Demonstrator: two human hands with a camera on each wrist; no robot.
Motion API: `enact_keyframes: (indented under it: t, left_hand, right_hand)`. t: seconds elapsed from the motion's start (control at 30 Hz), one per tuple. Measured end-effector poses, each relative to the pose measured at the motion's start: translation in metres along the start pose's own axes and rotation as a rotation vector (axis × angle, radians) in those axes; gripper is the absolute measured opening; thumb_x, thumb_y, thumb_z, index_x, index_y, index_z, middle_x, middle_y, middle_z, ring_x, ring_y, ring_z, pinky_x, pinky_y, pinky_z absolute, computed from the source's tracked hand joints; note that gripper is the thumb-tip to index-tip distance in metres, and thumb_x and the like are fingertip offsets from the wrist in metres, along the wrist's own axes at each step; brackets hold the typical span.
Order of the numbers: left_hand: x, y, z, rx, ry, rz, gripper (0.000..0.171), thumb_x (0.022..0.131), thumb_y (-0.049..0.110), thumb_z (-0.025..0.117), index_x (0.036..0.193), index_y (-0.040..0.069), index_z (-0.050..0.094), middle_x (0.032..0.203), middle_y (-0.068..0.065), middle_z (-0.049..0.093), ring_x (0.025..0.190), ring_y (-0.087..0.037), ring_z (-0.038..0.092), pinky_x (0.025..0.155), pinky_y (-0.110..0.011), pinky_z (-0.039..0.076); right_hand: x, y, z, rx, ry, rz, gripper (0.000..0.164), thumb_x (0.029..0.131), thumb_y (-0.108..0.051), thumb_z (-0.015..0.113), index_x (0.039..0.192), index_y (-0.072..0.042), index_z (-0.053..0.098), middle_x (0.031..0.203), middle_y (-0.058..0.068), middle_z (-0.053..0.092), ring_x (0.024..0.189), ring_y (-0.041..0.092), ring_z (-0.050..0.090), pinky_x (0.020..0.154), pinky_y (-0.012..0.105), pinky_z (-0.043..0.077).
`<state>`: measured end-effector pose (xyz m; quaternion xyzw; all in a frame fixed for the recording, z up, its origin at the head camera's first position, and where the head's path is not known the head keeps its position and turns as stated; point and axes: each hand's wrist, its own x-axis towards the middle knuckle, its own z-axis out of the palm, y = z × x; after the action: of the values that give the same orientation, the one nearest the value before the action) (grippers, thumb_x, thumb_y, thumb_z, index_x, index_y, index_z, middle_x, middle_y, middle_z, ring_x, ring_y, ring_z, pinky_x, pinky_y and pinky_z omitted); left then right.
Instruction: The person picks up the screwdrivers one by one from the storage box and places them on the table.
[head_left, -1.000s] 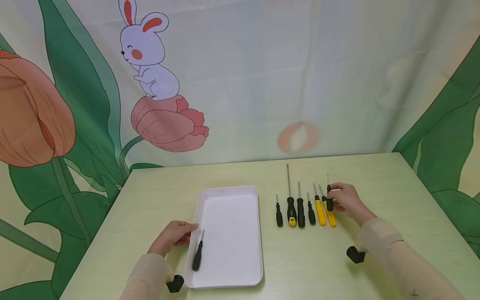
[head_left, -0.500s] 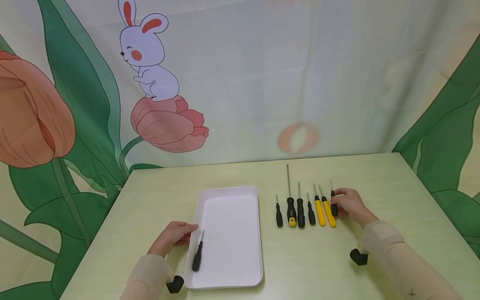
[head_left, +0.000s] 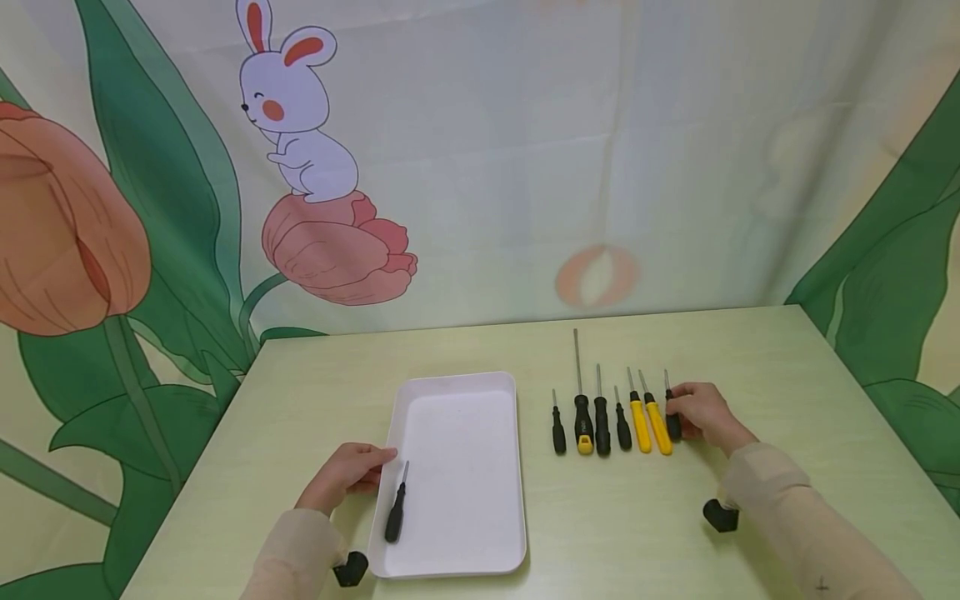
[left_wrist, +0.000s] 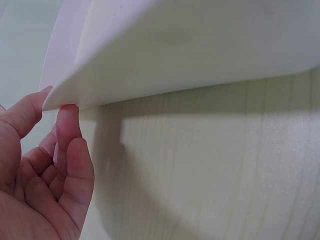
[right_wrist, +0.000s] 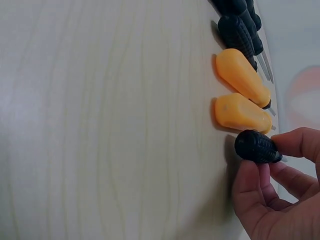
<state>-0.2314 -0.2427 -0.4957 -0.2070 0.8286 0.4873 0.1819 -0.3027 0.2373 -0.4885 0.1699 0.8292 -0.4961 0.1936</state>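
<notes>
My right hand point(head_left: 705, 412) pinches the handle of a small black screwdriver point(right_wrist: 256, 146) at the right end of a row of screwdrivers. Beside it lie two yellow-handled screwdrivers point(head_left: 658, 429), their tips pointing away from me. My left hand point(head_left: 347, 475) pinches the left rim of a white tray point(head_left: 457, 567) between thumb and fingers. In the left wrist view the tray's edge point(left_wrist: 65, 95) sits between thumb and forefinger. One small black screwdriver point(head_left: 394, 515) rests inside the tray, near its left wall.
Further left in the row are several black-handled screwdrivers point(head_left: 602, 427), one with a long shaft and a yellow handle end. All lie on a pale wooden table point(head_left: 600, 525). Behind the table hangs a printed cloth point(head_left: 487, 167) with a rabbit and tulips.
My right hand has carried its black screwdriver right and towards me, from over the yellow handles to beside them. The left hand and tray have stayed put.
</notes>
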Motion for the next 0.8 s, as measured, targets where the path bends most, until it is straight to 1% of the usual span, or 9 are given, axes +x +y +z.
enact_keyframes:
  t: [0.2,0.4,0.8]
  left_hand:
    - [0.0,0.0005,0.0,0.006,0.002,-0.008,0.024,0.081,0.027,0.062,0.081,0.002,0.061,0.061,0.002,0.051,0.058,-0.011,0.049,0.057,-0.023,0.045]
    - [0.0,0.0011,-0.0001,0.011,0.001,-0.014,0.026,0.081,0.028,0.062,0.082,0.002,0.061,0.061,0.002,0.052,0.058,-0.011,0.049,0.056,-0.023,0.045]
    - [0.0009,0.0005,-0.0002,0.016,0.0,-0.022,0.027,0.081,0.029,0.063,0.083,0.002,0.06,0.062,0.001,0.052,0.058,-0.011,0.049,0.056,-0.023,0.045]
  right_hand:
    - [-0.001,0.0007,0.0012,-0.018,0.008,0.009,0.046,0.081,-0.006,0.051,0.123,0.007,0.039,0.109,0.022,0.047,0.07,0.017,0.049,0.057,0.027,0.048]
    - [-0.0021,-0.0001,0.0016,-0.064,0.016,0.014,0.043,0.08,-0.006,0.052,0.12,0.007,0.041,0.104,0.02,0.048,0.068,0.017,0.05,0.054,0.026,0.047]
    - [-0.0041,-0.0012,0.0013,-0.132,0.029,-0.008,0.035,0.079,-0.006,0.052,0.111,0.008,0.045,0.099,0.02,0.049,0.068,0.018,0.05,0.053,0.026,0.047]
